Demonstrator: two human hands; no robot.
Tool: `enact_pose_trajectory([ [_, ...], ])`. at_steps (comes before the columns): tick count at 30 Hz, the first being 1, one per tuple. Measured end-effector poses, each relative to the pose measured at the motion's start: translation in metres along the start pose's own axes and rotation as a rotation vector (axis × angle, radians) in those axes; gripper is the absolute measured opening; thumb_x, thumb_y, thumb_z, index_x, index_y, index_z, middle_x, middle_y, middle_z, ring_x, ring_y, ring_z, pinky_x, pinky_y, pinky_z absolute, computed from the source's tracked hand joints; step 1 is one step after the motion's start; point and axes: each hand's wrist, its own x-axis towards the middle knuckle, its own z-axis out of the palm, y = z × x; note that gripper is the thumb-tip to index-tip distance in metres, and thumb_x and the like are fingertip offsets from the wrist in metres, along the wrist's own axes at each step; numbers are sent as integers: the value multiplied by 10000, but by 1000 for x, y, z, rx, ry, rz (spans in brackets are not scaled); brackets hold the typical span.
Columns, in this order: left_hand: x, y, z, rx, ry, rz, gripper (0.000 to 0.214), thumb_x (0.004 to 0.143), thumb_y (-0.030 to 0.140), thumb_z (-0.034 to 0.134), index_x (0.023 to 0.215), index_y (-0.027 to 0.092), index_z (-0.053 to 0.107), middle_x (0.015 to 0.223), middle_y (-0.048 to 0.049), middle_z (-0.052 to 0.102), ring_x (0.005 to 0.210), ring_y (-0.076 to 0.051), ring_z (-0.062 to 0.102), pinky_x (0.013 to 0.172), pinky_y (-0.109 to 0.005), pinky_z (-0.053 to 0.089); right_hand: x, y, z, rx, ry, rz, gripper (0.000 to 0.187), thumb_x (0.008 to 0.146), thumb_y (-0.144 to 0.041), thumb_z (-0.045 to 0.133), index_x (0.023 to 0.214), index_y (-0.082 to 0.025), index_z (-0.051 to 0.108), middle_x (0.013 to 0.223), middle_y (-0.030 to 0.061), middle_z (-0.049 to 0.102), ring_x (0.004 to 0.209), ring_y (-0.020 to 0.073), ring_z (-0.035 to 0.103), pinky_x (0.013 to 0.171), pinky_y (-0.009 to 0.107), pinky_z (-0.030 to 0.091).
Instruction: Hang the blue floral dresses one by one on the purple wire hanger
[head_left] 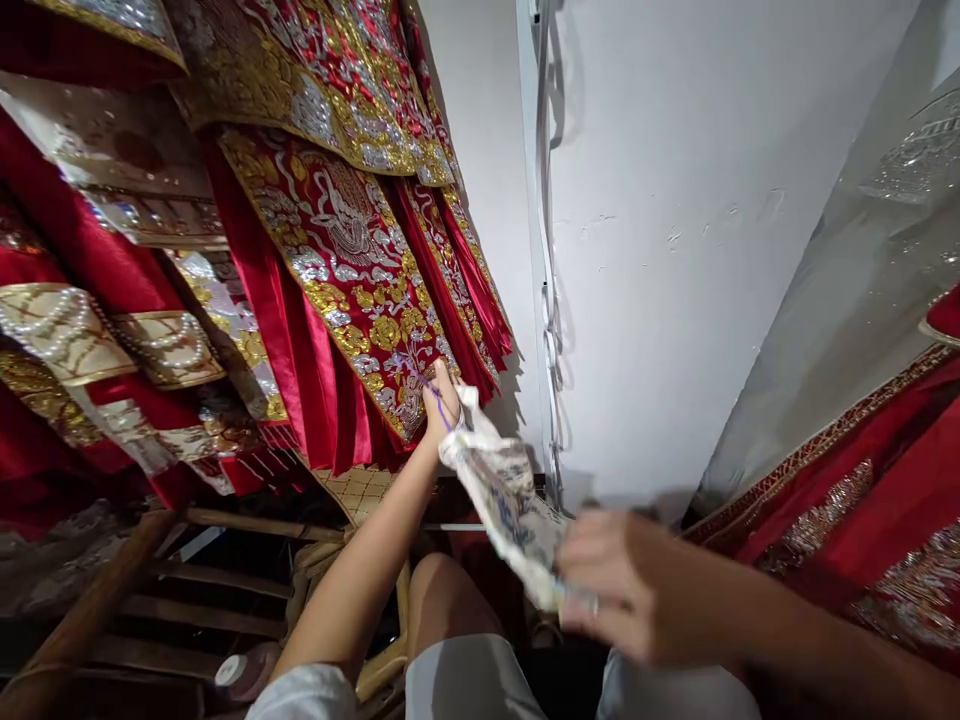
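Note:
A small white printed cloth bag (pixel 510 495) stretches slantwise between my two hands. My left hand (pixel 442 405) is closed at its upper end, thumb upward, with a purple cord (pixel 431 385) trailing over the fingers. Just behind that hand hangs the lower edge of a red panel (pixel 352 250) embroidered in gold and silver; whether the fingers touch it I cannot tell. Smeared by motion, my right hand (pixel 615 580) has its fingers curled on the bag's lower end. What the bag contains is hidden.
Red beaded garments (pixel 112 250) hang close on the left. A bamboo chair (pixel 202 580) and a white-capped bottle (pixel 244 670) are below them. Ahead, a cable (pixel 547 240) runs along the white wall (pixel 675 250). More red embroidered fabric (pixel 862 480) hangs at right.

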Motion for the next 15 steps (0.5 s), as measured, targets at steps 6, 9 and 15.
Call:
enact_pose_trajectory([
  [6,-13,8,7,-298,-127,-141,638,952,722,142,522,256,199,533,-29,360,565,-183,464,641,-384,457,-5,-10,-10,58,-97,4,427,888,-352,705,1314,-358,675,1282,28,722,1116,245,711,946,319,580],
  [9,-31,33,21,-469,-388,-280,665,970,679,212,471,239,216,526,-34,369,532,-165,443,673,-409,483,9,22,-20,-320,260,111,788,854,-283,736,1565,-343,402,1572,100,475,1426,349,466,1158,553,419],
  [15,-89,68,41,-618,-660,-272,438,889,559,619,635,205,577,713,-31,606,717,-181,617,799,-360,512,10,100,21,-498,455,102,1144,765,-286,733,1653,-211,17,1598,210,360,1441,401,417,1111,560,456],
])
